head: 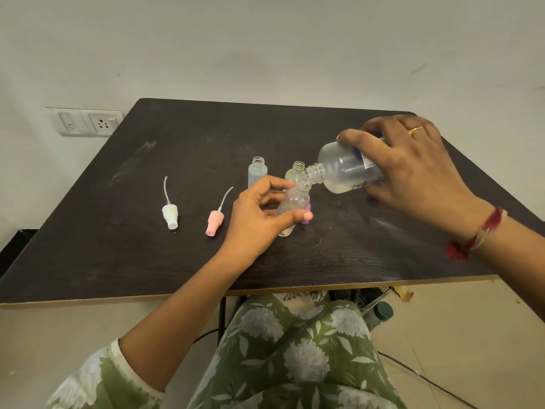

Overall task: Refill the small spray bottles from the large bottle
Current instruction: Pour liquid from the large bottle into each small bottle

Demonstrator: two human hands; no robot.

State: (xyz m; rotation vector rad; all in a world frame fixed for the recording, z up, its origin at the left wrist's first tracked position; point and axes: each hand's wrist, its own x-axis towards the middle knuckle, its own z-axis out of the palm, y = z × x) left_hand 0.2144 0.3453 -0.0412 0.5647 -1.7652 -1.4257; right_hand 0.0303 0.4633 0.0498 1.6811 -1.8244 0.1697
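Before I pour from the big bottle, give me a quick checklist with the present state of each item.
1. Grip on the large bottle: ok, the right hand wraps round its body.
2. Grip on the small bottle: ok, the left hand holds it between thumb and fingers.
3. Mouths lined up: ok, the large bottle's neck sits right at the small bottle's open mouth.
4. Small bottle upright: not ok, it leans toward the large bottle.
5. Fill level in the small bottle: cannot tell, the clear liquid and the fingers hide it.
6. Spray tops out of the way: ok, the white spray top and pink spray top lie to the left.
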